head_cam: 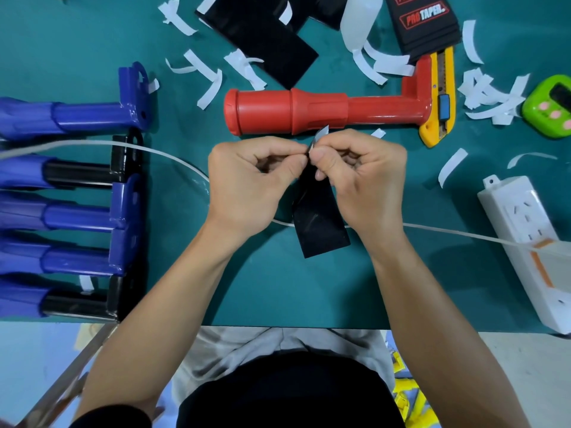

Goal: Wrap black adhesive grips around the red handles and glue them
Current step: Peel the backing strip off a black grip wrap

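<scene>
- The left hand (247,180) and the right hand (364,180) were held together just in front of the red handle (309,111), the curled fingers of both pinched on the top end of a black grip strip (318,223).
- A small white backing tab (321,132) was seen sticking up between the fingertips, toward the red handle.
- The strip, flat, matte and rectangular, was hung from the fingers toward the person; whether its lower end touched the surface could not be told.
- The red handle, of glossy round plastic with a flared collar and an L-shaped bracket, was laid on its side across a teal-green mat (278,288).
- A yellow utility knife (441,97) was laid against its bracket end.
- Curled white paper strips (210,84) were scattered beyond it and to its right.
- Flat black sheets (265,41) and a printed black pack (423,23) were laid beyond it.
- A row of shiny blue handles (80,114) was set well to its left.
- A white cable (173,154) was run from its left, under the hands, to a white power strip (525,230) at its right.
- A rounded green timer (553,106) was placed far to its right.
</scene>
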`<state>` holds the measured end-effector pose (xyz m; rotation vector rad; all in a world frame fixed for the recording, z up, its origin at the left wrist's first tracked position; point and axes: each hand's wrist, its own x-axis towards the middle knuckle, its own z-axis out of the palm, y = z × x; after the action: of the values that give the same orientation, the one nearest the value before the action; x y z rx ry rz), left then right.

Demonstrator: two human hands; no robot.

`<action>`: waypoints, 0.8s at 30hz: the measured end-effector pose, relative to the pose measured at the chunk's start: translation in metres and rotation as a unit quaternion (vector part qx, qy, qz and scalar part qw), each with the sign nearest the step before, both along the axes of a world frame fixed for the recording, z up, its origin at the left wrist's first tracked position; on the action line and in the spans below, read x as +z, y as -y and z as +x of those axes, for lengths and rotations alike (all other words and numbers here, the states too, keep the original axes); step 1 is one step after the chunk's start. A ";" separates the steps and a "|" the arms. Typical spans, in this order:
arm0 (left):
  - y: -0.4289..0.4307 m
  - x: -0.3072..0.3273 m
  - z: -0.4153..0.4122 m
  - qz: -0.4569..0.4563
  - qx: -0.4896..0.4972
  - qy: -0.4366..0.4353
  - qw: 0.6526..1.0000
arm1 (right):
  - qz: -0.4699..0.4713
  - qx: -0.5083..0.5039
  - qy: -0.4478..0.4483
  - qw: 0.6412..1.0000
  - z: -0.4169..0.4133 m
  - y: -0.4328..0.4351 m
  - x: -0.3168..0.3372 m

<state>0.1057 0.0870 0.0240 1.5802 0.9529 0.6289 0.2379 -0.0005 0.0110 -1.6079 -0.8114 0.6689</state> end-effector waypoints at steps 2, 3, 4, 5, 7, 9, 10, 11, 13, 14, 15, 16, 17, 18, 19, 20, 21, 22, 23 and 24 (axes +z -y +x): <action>0.000 0.000 0.000 -0.008 -0.002 0.006 1.000 | 0.004 0.000 -0.002 1.000 0.000 0.000 0.000; -0.001 -0.001 0.000 -0.012 -0.004 0.009 1.000 | 0.004 0.000 -0.003 1.000 0.000 0.000 0.000; -0.001 -0.001 0.000 -0.017 -0.005 0.013 1.000 | 0.003 0.000 -0.002 1.000 0.000 0.000 0.001; -0.001 -0.002 0.000 -0.021 -0.007 0.016 1.000 | 0.001 0.000 0.001 1.000 0.000 0.000 0.001; -0.002 -0.003 0.000 -0.032 -0.011 0.024 0.999 | -0.005 -0.008 0.010 1.000 -0.002 0.001 0.002; -0.002 -0.003 0.000 -0.048 -0.013 0.033 0.998 | -0.008 -0.024 0.022 0.999 -0.002 0.000 0.004; -0.001 -0.003 0.001 -0.057 -0.013 0.037 0.998 | -0.008 -0.030 0.027 0.999 -0.002 0.000 0.005; -0.001 -0.003 0.001 -0.065 -0.014 0.042 0.997 | -0.009 -0.034 0.032 0.999 -0.002 0.000 0.006; -0.002 -0.003 0.002 -0.080 -0.013 0.051 0.995 | -0.010 -0.039 0.034 0.999 -0.001 0.000 0.008; -0.003 -0.003 0.002 -0.085 -0.011 0.055 0.995 | -0.010 -0.038 0.031 0.999 -0.002 0.000 0.009; -0.003 -0.002 0.002 -0.088 -0.009 0.057 0.994 | -0.008 -0.036 0.026 0.999 -0.002 0.001 0.010; -0.004 -0.002 0.001 -0.086 -0.009 0.056 0.995 | -0.005 -0.034 0.022 0.999 -0.003 0.001 0.011; -0.004 -0.002 0.001 -0.081 -0.011 0.053 0.995 | -0.004 -0.034 0.022 0.999 -0.005 0.002 0.011; -0.003 -0.002 0.001 -0.076 -0.013 0.049 0.996 | -0.004 -0.036 0.025 0.999 -0.006 0.002 0.012; -0.002 -0.002 0.001 -0.071 -0.014 0.045 0.996 | -0.004 -0.039 0.027 0.999 -0.007 0.002 0.012; -0.001 -0.002 0.001 -0.067 -0.014 0.040 0.997 | -0.004 -0.042 0.027 0.999 -0.007 0.002 0.011; -0.001 -0.002 0.002 -0.064 -0.013 0.037 0.997 | -0.003 -0.042 0.024 0.999 -0.007 0.002 0.010; -0.001 -0.003 0.001 -0.063 -0.011 0.035 0.997 | -0.002 -0.040 0.020 0.999 -0.007 0.003 0.009; -0.001 -0.003 0.002 -0.063 -0.010 0.034 0.997 | 0.000 -0.036 0.016 0.999 -0.006 0.003 0.008; -0.001 -0.003 0.002 -0.062 -0.010 0.035 0.997 | 0.001 -0.031 0.014 0.999 -0.005 0.003 0.007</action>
<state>0.1074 0.0882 0.0207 1.4470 0.9057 0.5950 0.2327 -0.0031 0.0180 -1.6357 -0.7792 0.6032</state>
